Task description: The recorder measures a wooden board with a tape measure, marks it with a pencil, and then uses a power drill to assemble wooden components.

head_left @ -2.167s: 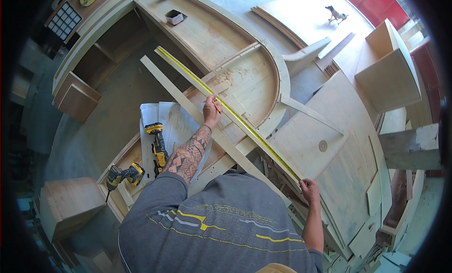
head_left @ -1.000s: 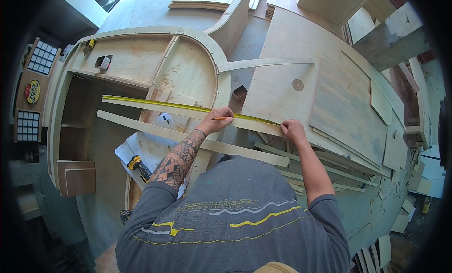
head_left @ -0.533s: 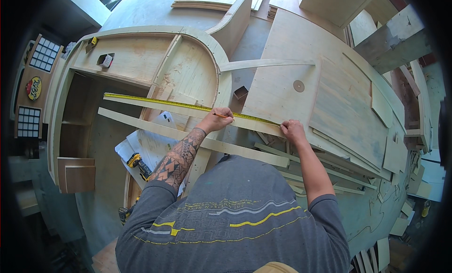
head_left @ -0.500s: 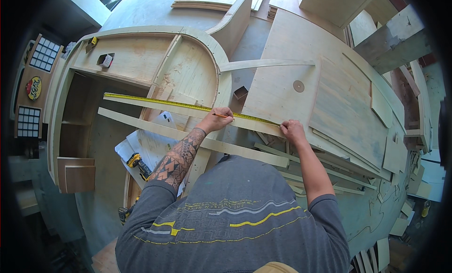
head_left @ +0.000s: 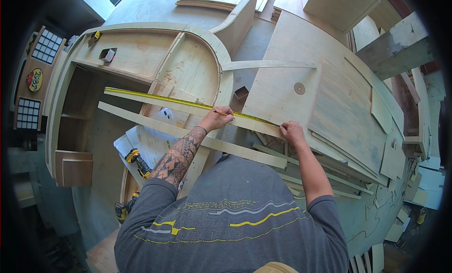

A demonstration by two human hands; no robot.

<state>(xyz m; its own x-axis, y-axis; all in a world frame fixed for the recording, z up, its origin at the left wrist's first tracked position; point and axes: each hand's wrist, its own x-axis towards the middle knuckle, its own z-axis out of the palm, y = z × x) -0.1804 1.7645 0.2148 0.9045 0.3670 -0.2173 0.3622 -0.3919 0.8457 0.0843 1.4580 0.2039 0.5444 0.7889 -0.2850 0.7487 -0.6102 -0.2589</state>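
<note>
A yellow tape measure blade [head_left: 162,98] lies stretched along the far edge of a long, pale wooden strip [head_left: 188,108]. Fingers curled round a pencil [head_left: 220,113], my left hand [head_left: 216,120] rests over the middle of the strip and blade. At the strip's right end my right hand [head_left: 293,132] pinches the end of the blade against the wood. Its fingertips are partly hidden. Nearer to me, a second wooden strip [head_left: 141,116] runs roughly parallel, passing beneath my left forearm.
A curved plywood frame [head_left: 227,89] with compartments stands at the left. Plywood sheets [head_left: 278,68] are stacked at the right. Two yellow-and-black cordless power tools, one a drill [head_left: 136,161], lie left of me near white papers [head_left: 125,143]. Offcuts [head_left: 398,230] litter the floor at right.
The whole view has shifted and turned slightly. Both hands keep nearly the same places on the strip, and the pencil's tilt differs a little.
</note>
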